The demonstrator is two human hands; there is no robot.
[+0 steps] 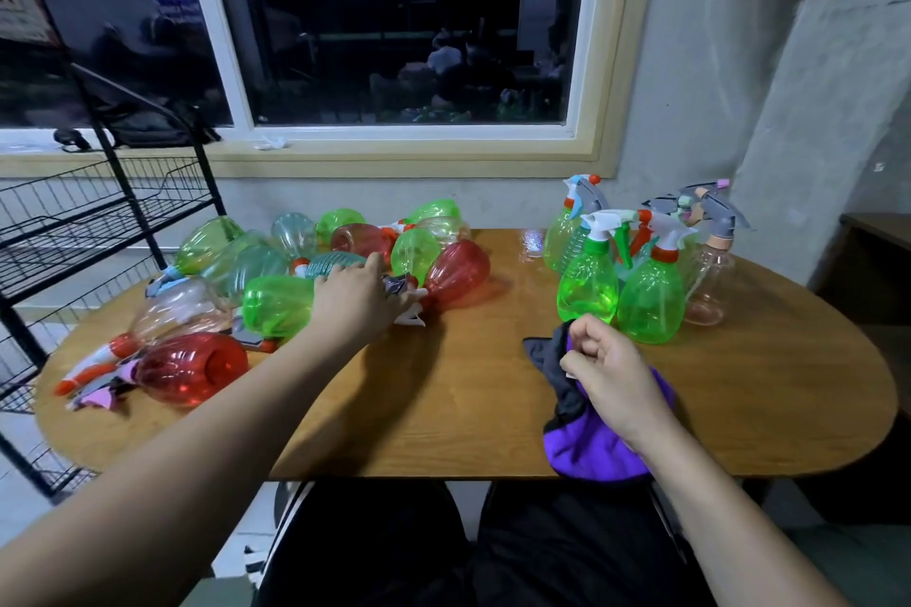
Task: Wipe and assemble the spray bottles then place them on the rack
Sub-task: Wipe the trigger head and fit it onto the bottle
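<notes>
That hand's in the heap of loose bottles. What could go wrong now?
1. The left hand reaches among bottles lying on their sides; a nudge could roll the far red bottle across the table.
2. The near red bottle and loose spray heads lie by the table's left edge and might fall.
3. The purple cloth in the right hand sits near the upright green bottles; a swing might topple one.

Green, red, teal and clear pink bottles (278, 306) lie on the wood-grain brown table (443, 389); the cloth (591, 444) is purple and grey, the rack (98, 212) black wire.
</notes>
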